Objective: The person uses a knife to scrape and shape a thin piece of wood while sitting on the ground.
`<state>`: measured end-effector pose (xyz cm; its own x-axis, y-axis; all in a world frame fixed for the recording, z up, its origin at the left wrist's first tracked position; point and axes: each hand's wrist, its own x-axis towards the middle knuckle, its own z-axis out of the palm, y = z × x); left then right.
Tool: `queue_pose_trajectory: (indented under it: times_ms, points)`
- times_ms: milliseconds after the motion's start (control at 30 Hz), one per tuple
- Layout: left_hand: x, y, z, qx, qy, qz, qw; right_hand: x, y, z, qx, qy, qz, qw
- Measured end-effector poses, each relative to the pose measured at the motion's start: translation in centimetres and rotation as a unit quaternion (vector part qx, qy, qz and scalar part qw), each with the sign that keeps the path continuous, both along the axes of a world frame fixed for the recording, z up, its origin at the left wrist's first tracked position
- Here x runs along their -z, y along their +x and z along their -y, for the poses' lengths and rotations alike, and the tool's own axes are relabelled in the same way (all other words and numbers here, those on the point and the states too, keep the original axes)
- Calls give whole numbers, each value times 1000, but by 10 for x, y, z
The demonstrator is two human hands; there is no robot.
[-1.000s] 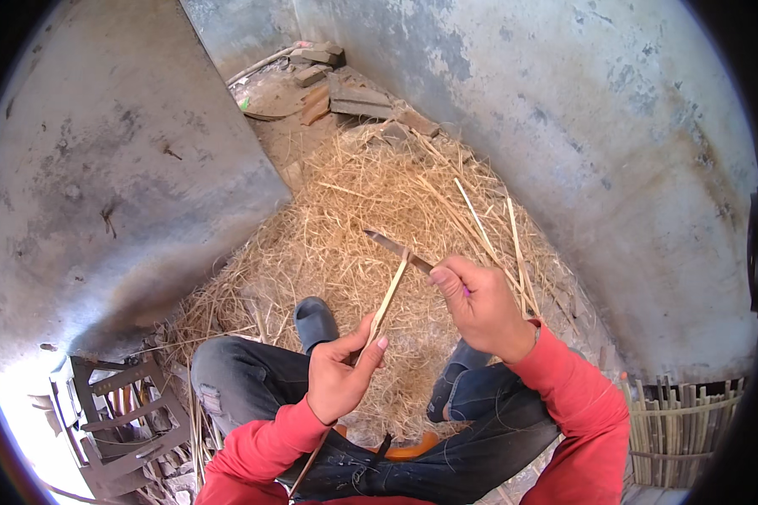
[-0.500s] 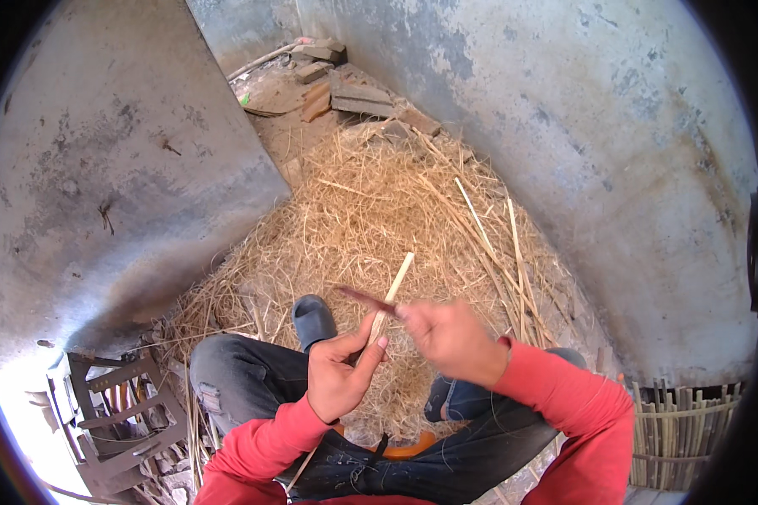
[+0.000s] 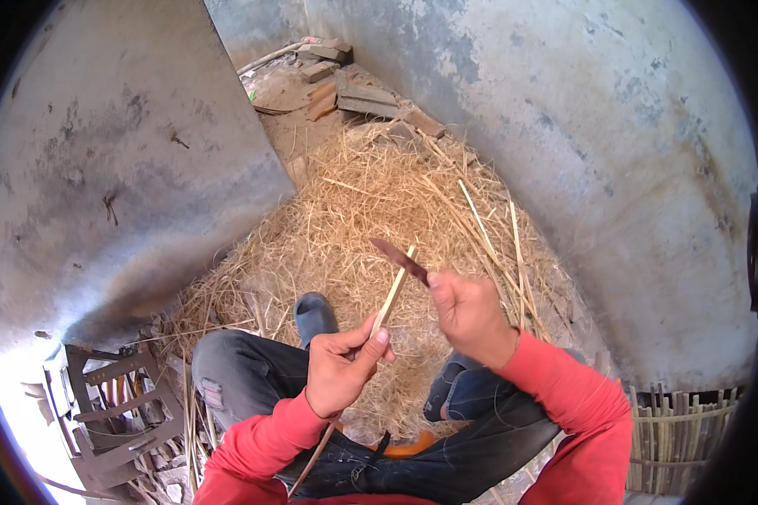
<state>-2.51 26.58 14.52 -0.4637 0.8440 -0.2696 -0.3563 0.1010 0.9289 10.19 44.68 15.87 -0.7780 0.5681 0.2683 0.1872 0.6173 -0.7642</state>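
Observation:
Between the thumb and fingers of my left hand (image 3: 345, 364) a pale, narrow strip of split bamboo (image 3: 391, 296) is pinched, its upper end slanting away to the right. The strip's darker lower part runs down beneath my left wrist toward my lap. My right hand (image 3: 473, 318) is closed round a knife whose handle is hidden in the fist. The knife's dark reddish-brown blade (image 3: 398, 259) points up and left and lies across the strip close to its far end. Whether the edge bites into the strip cannot be made out.
Curly shavings (image 3: 370, 194) cover the floor ahead, with long loose strips (image 3: 518, 261) at their right. Bricks (image 3: 366, 101) are piled in the far corner. Concrete walls (image 3: 581, 151) stand on both sides. A slatted basket (image 3: 678, 442) is at lower right, a brown frame (image 3: 126, 412) at lower left.
The knife and my right hand have moved up and to the right, from just above my left fingers to near the strip's far end. My left hand keeps its pinch.

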Motion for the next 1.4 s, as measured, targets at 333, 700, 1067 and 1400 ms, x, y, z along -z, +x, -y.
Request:
queue_pose_trajectory:
  times_ms: [333,700,1067,1400]
  points:
    - [0,-3,-2,3,-4,-2,1000,2,2,13,-25,-53,-7,998]
    - [-4,-8,-2,8,26,46,999,-4,-3,-2,-80,-30,-12,996]
    - [-10,-8,-3,1,39,68,997,-5,0,6,-85,-91,25,992]
    - [-11,-10,-6,-5,32,35,999,6,-6,-1,-88,-432,37,897]
